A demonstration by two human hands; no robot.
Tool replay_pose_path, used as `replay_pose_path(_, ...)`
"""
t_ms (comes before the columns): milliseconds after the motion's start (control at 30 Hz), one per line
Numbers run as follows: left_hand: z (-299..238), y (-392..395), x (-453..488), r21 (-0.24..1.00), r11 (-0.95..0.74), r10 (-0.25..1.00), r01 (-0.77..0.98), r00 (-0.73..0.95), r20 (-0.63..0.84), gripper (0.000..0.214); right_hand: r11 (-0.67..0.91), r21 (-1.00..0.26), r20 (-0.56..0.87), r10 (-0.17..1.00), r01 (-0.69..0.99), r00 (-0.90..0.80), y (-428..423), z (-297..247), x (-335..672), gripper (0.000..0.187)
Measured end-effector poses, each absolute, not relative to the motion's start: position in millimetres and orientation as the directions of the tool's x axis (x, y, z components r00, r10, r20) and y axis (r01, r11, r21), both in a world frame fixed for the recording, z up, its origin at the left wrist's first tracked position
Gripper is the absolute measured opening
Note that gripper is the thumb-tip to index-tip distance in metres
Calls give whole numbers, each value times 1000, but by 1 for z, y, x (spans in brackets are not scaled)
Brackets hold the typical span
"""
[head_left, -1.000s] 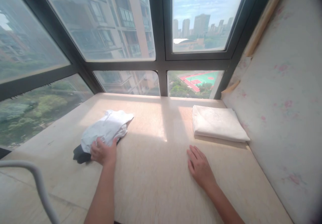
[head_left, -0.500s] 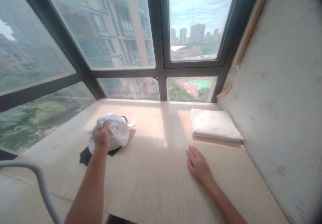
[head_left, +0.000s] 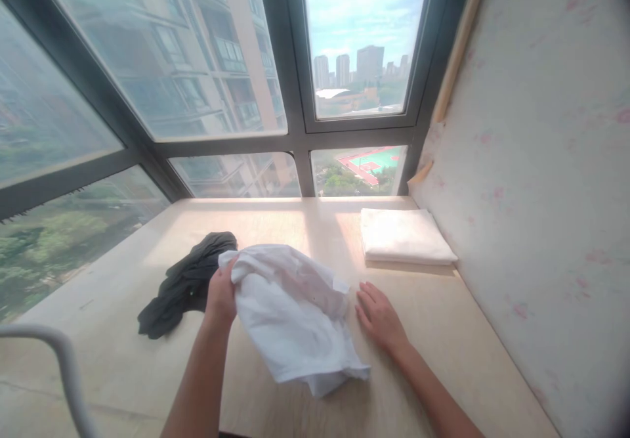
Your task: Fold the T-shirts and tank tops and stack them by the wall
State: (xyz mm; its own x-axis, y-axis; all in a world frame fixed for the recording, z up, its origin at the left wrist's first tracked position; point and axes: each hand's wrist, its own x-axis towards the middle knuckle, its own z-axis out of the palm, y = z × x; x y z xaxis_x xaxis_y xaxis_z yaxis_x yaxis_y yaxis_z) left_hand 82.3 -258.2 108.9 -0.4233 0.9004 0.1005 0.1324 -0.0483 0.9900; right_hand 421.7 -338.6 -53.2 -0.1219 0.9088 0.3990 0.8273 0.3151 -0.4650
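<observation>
A loose white cloth (head_left: 290, 320), perhaps a garment, hangs spread out over the middle of the wooden surface. My left hand (head_left: 222, 293) grips its upper left edge, fingers closed and partly hidden by the fabric. Just right of the cloth, my right hand (head_left: 378, 313) lies palm down on the wood, fingers stretched out and holding nothing. To the left of my left hand, a crumpled black cloth (head_left: 189, 287) rests on the surface. A folded white cloth (head_left: 406, 236) lies flat at the right, beyond my right hand.
The pale wooden surface (head_left: 275, 218) runs back to dark window frames (head_left: 295, 96). A flower-patterned wall (head_left: 522, 195) bounds the right side. At the lower left, a curved grey tube (head_left: 63, 359) rises beside the surface.
My left hand has lifted the bunched white cloth off the black one and carried it right, where it opens out. The black cloth is now uncovered. My right hand remains on the wood.
</observation>
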Motion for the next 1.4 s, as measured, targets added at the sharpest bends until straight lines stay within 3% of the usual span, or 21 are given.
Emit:
replay_pose_path(133,45,-280,81,914,131,912,384,-409,41,41,317,-509,397,911,800,-108,-339,-51,424,29)
replay_pose_path(267,30,-320,96,811,60,920,582,-348,182,45,313,-522,403,910,793,-94,-339,-50,425,26)
replay_pose_path(367,31,-358,128,645,-183,963,742,3,270,43,316,-529,408,909,787,-90,-339,-51,425,25)
replay_pose_path(467,21,-394,166,467,-436,898,769,405,172,48,332,-547,420,903,769,-91,-339,-51,426,26)
replay_pose_path(600,-1,-421,195,315,-548,831,775,547,102,27,316,-615,423,906,723,-36,-343,-46,425,26)
replay_pose_path(767,-10,-436,200,422,-548,821,723,562,102,27,186,-782,285,955,595,76,-362,-34,405,30)
replay_pose_path(867,-2,-440,201,546,-515,834,660,532,143,27,124,-829,145,989,546,-6,-375,-20,384,32)
replay_pose_path(967,7,-440,197,711,-337,929,617,341,145,23,83,-848,21,992,523,-124,-386,-6,365,26)
replay_pose_path(1100,16,-433,183,849,-42,999,526,44,22,23,31,-906,-39,987,421,-157,-400,6,348,17)
replay_pose_path(1267,16,-426,171,896,130,991,425,-32,-129,45,32,-940,-55,969,341,-240,-423,13,333,15)
replay_pose_path(1400,10,-426,168,869,129,989,478,0,-146,46,108,-965,-27,867,241,-498,-441,30,328,15)
